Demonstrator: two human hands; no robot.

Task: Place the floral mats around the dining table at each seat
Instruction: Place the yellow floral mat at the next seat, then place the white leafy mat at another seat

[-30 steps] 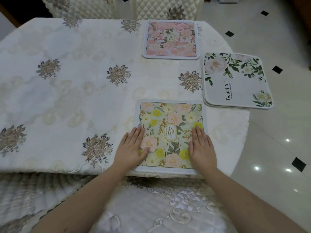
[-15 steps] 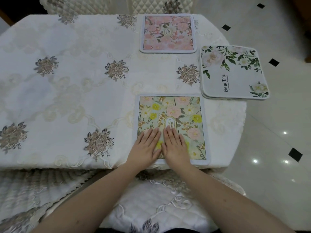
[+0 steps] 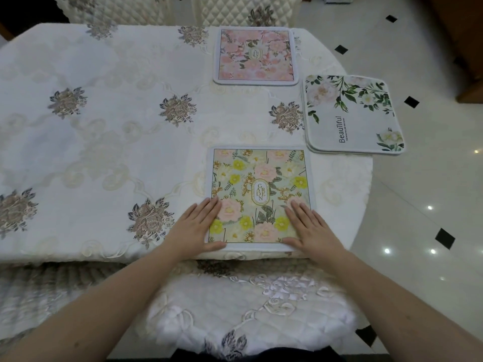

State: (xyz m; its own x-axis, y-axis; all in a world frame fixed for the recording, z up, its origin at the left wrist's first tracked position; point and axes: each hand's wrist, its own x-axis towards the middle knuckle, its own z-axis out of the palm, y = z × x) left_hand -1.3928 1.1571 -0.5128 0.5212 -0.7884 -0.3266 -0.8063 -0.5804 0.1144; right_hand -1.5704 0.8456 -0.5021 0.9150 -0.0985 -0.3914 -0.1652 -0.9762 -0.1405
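Observation:
A yellow and pink floral mat marked "Garden" [image 3: 258, 184] lies flat at the table's near edge. My left hand [image 3: 196, 228] rests palm down on its lower left corner, fingers together, thumb along the front edge. My right hand [image 3: 311, 231] lies flat on its lower right corner. A pink floral mat [image 3: 256, 56] lies at the far edge. A small stack of white mats with green leaves, marked "Beautiful" [image 3: 352, 113], sits at the right end and overhangs the table edge.
The table [image 3: 104, 142] wears a cream embroidered cloth with brown flower motifs. A quilted chair seat [image 3: 248, 309] stands right below me; quilted chair backs [image 3: 243, 9] stand at the far side. Glossy tiled floor [image 3: 418, 205] lies to the right.
My hands slid from the middle of the Garden mat outward to its two lower corners. The mat stays in place.

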